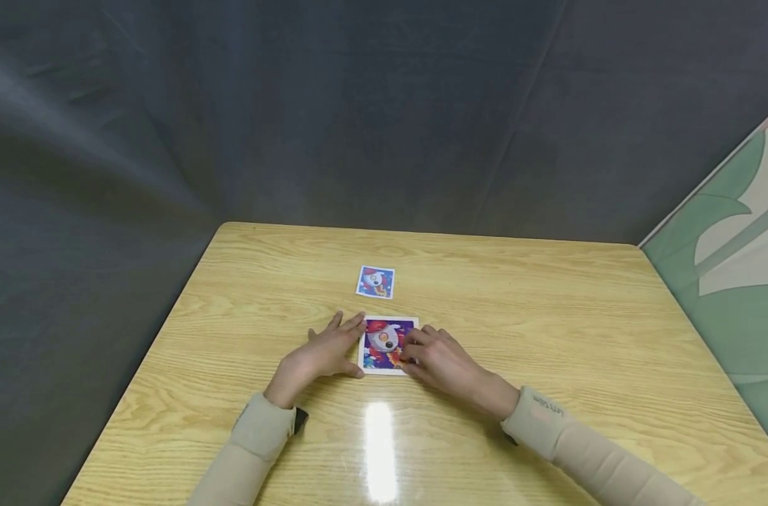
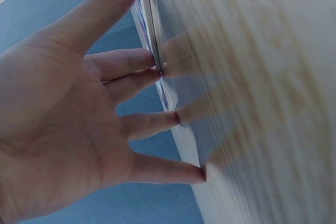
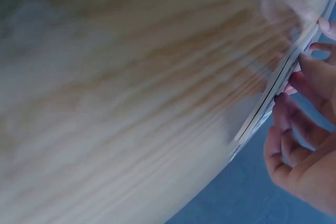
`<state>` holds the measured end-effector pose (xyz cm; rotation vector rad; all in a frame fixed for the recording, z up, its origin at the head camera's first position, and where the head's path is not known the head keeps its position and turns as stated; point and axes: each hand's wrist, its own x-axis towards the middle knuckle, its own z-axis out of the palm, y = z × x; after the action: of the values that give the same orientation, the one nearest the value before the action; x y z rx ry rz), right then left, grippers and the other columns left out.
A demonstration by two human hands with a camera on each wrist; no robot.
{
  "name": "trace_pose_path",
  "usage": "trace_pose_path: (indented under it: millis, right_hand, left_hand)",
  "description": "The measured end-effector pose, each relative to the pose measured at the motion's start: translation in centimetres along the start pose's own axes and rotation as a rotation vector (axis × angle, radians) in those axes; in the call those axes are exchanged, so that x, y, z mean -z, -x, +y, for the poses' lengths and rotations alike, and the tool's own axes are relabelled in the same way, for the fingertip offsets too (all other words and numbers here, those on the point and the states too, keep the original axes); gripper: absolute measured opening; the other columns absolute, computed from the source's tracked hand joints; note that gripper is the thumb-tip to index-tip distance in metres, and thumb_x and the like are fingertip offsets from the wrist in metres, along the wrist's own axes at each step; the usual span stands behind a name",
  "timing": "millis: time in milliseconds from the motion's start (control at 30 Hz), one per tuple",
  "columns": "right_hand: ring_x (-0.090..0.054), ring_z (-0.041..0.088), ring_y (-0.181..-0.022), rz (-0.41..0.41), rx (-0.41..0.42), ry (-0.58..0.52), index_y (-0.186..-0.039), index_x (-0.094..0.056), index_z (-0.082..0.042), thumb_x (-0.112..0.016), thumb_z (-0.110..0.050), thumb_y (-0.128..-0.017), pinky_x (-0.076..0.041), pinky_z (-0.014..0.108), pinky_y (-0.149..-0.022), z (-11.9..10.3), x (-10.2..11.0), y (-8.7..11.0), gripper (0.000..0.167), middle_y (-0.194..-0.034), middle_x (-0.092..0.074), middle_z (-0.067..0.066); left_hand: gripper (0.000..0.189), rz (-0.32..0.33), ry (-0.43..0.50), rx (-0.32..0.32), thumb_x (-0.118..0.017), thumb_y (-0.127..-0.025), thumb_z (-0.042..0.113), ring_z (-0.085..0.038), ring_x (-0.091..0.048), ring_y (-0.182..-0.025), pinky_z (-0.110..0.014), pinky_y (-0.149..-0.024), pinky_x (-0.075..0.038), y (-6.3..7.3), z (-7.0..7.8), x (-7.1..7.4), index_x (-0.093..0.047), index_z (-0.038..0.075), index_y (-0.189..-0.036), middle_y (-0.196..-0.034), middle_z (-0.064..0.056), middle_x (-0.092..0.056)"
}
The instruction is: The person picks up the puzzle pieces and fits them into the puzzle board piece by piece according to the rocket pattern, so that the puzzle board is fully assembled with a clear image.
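Note:
A square framed picture puzzle [image 1: 384,337] lies flat on the table, with a white border around a white, round cartoon figure on purple and red. Spread along its left edge, my left hand [image 1: 327,351] touches the border with thumb and index finger; the other straight fingertips rest on the tabletop. My right hand [image 1: 447,362] is at the lower right of the puzzle, its fingers curled. Between its fingertips, a small reddish puzzle piece [image 3: 290,88] shows in the right wrist view, mostly hidden. That hand covers part of the picture's right side.
Beyond the puzzle lies a small square card [image 1: 375,282] with a similar picture. The wooden table [image 1: 516,302] ends at a dark curtain [image 1: 384,112] at the back and left. A green and pale patterned panel [image 1: 731,281] borders its right side.

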<state>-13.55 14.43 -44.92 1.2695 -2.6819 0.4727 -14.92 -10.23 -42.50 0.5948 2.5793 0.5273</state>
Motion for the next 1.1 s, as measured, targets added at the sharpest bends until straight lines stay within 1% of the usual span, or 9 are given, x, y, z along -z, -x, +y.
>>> trace_pose_path:
  millis: [100,200,433,1100]
  right_hand:
    - [-0.052,0.014,-0.085,0.012,0.001,0.008,-0.092,-0.074,-0.015,-0.074,-0.021,-0.085,-0.046,0.028,-0.069,-0.13,-0.05,-0.06,0.010,-0.097,-0.062,-0.002]
    - [-0.052,0.014,-0.083,0.006,0.003,0.002,-0.092,-0.073,-0.014,-0.074,-0.019,-0.085,-0.047,0.028,-0.069,-0.15,-0.08,-0.12,0.009,-0.096,-0.062,-0.001]
    - [-0.054,0.016,-0.086,-0.011,-0.001,-0.013,-0.094,-0.073,-0.012,-0.074,-0.018,-0.085,-0.050,0.030,-0.073,-0.12,-0.09,-0.04,0.011,-0.099,-0.062,0.001]
    - [-0.054,0.014,-0.087,-0.011,-0.018,0.002,-0.095,-0.072,-0.014,-0.074,-0.019,-0.085,-0.050,0.029,-0.071,-0.10,-0.31,0.12,0.011,-0.100,-0.062,-0.001]
  left_hand:
    - [0.088,0.003,-0.003,0.001,-0.077,-0.079,0.033,-0.041,-0.004,-0.145,-0.081,-0.097,-0.010,-0.05,-0.05,-0.02,-0.032,0.006,-0.150,-0.161,-0.004,-0.014]
    - [0.088,0.003,-0.005,0.003,-0.077,-0.079,0.033,-0.041,-0.004,-0.145,-0.081,-0.097,-0.011,-0.10,-0.09,-0.04,-0.032,0.006,-0.150,-0.161,-0.004,-0.014]
    - [0.088,0.004,-0.009,0.003,-0.077,-0.079,0.033,-0.041,-0.005,-0.145,-0.081,-0.097,-0.011,-0.11,-0.11,-0.08,-0.032,0.006,-0.150,-0.161,-0.004,-0.015]
    - [0.088,0.006,-0.022,-0.004,-0.077,-0.079,0.034,-0.041,-0.005,-0.144,-0.081,-0.096,-0.013,-0.09,-0.15,-0.13,-0.033,0.006,-0.150,-0.160,-0.004,-0.015]
